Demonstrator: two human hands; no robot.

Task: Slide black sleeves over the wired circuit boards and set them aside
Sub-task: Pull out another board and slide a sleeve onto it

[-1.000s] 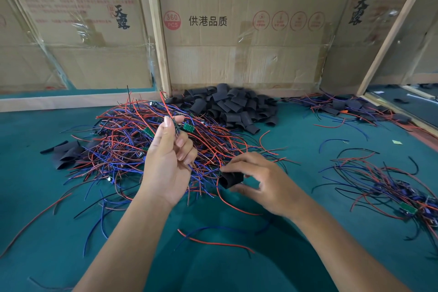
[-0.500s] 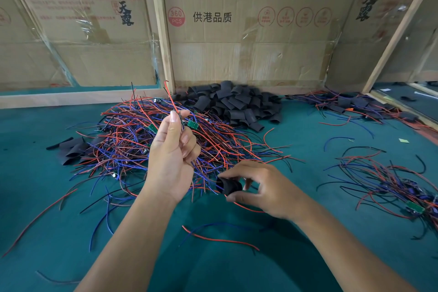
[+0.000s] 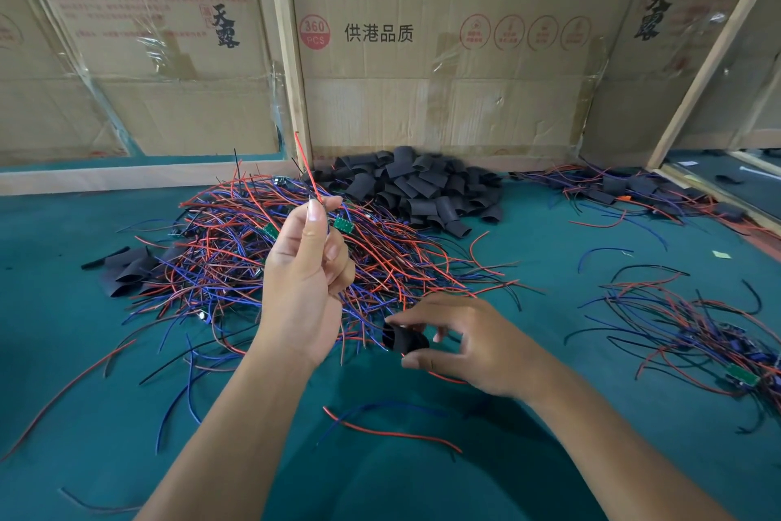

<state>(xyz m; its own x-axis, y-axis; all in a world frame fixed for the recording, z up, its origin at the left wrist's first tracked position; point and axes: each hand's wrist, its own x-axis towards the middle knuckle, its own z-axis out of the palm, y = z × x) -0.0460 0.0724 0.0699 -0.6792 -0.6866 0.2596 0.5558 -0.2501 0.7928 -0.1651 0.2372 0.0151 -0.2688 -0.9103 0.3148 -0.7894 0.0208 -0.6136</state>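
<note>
We look down at a teal green work surface [image 3: 105, 415] that fills the lower part of our view. Behind it flattened cardboard boxes [image 3: 443, 55] stand as a wall, brown, printed with large black Chinese characters and red round marks, patched with shiny clear tape [image 3: 169, 51]. Pale wooden battens [image 3: 287, 55] run up between the panels, one slanting at the right [image 3: 714, 51], and a wooden strip [image 3: 126, 178] lies along the foot at the left. The light is soft and even
</note>
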